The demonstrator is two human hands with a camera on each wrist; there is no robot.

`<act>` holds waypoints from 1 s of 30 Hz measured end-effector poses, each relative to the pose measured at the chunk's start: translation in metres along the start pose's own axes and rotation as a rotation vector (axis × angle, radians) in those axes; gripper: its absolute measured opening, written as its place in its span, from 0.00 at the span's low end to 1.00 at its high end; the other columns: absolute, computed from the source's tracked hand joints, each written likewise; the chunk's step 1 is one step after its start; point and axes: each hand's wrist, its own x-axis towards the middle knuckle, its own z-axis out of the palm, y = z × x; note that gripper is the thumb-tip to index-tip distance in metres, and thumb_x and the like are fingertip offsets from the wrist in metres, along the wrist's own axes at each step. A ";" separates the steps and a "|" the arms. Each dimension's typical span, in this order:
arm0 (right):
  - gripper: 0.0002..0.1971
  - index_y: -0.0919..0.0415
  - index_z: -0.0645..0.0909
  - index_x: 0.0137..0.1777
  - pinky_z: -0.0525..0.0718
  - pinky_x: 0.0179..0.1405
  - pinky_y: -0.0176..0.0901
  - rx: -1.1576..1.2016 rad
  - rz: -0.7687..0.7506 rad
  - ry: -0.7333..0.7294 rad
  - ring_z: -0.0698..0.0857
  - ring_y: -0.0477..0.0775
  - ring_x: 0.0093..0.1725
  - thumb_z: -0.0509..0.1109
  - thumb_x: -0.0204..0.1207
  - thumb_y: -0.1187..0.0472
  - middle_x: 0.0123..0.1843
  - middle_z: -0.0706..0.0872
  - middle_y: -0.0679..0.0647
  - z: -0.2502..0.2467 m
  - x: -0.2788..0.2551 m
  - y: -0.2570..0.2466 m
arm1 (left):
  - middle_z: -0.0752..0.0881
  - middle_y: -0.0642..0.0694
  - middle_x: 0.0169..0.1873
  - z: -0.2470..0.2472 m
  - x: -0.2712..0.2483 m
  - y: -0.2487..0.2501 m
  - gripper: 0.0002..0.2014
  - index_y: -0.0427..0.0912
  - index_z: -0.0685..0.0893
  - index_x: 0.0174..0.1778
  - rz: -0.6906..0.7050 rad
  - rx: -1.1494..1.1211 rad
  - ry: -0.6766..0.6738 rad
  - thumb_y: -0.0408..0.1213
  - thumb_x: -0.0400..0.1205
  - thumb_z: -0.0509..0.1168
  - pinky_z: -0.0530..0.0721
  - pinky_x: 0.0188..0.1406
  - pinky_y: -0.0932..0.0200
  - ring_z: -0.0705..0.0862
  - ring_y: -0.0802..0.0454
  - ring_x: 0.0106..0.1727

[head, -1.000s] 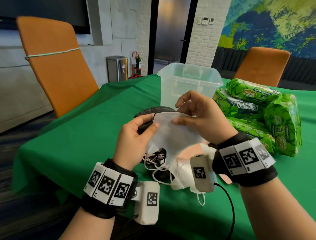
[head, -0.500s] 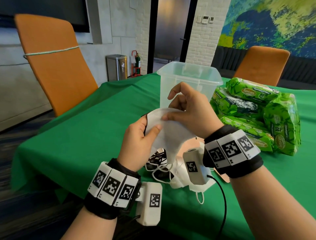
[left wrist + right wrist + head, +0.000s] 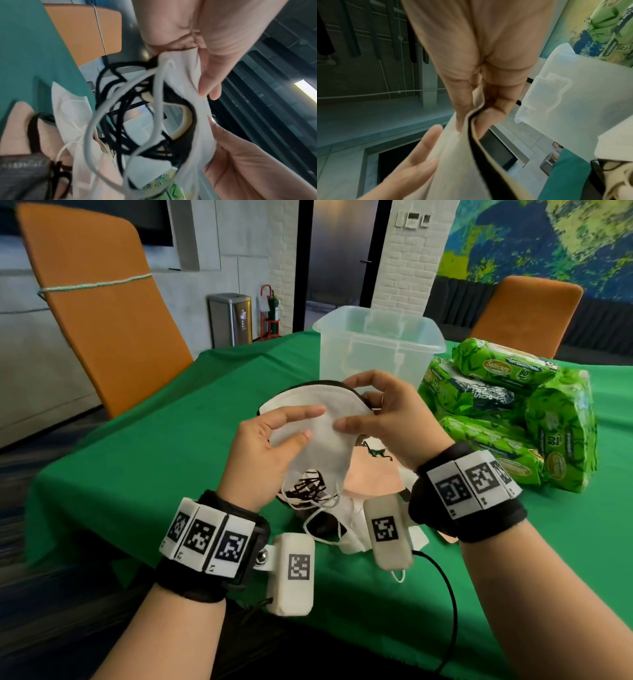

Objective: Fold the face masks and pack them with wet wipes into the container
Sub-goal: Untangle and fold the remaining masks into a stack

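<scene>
White non-woven face mask [image 3: 322, 433], lifted above the table [image 3: 144, 446], a black mask stacked behind it.
Right hand [image 3: 394, 419]: thumb and fingers pinching the upper edge of both layers.
Left hand [image 3: 267, 450]: fingers nearly straight, flat against the white face, thumb in front.
Ear loops [image 3: 308, 491]: white and black, tangled, hanging below.
Container [image 3: 376, 347]: open, just behind the hands; wet wipes [image 3: 507, 412] stacked to its right.
Handling, as judged: align edges first, tuck the loops inside, then press the crease flat with the left palm.
</scene>
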 end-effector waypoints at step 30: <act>0.17 0.65 0.81 0.62 0.77 0.45 0.41 -1.285 0.307 -0.405 0.79 0.57 0.50 0.66 0.78 0.56 0.58 0.84 0.60 0.019 0.007 0.045 | 0.84 0.64 0.47 -0.025 -0.009 0.001 0.17 0.57 0.85 0.46 -0.107 0.073 0.192 0.25 0.78 0.68 0.71 0.54 0.83 0.80 0.81 0.48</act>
